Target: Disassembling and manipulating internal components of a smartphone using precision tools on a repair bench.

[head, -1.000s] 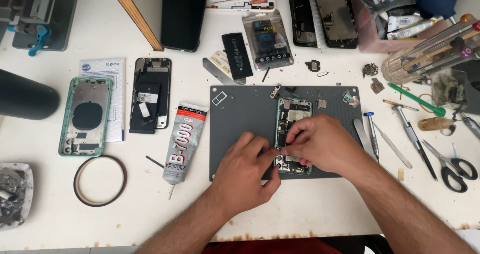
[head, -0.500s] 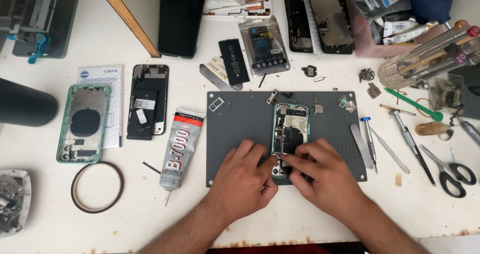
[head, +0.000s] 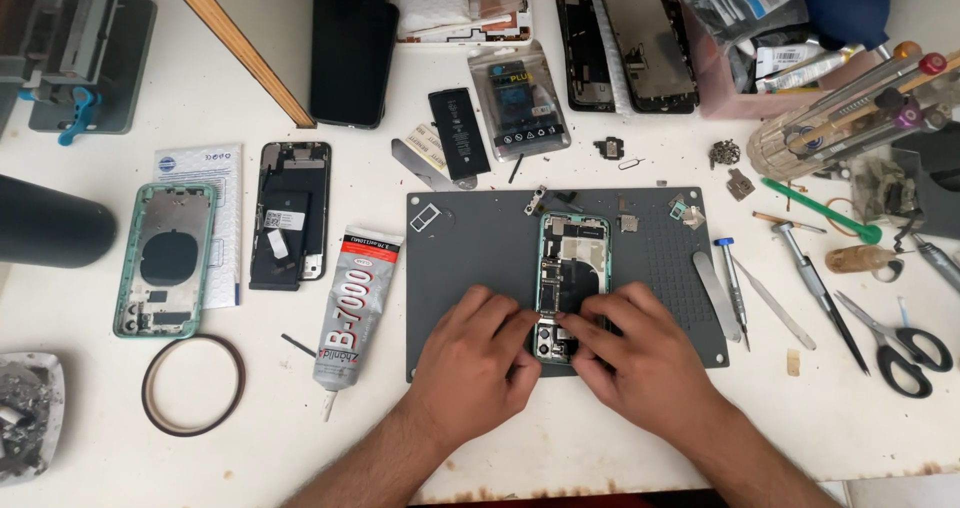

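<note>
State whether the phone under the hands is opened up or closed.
Opened up: the green-framed phone lies on the grey mat with its internal parts exposed, no screen on it.

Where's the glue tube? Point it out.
The glue tube lies on the table just left of the grey mat, beside the left hand.

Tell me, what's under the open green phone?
The open green phone lies on a dark grey work mat. Its lower end is covered by the left hand and right hand, so the parts beneath the fingertips are hidden.
</note>
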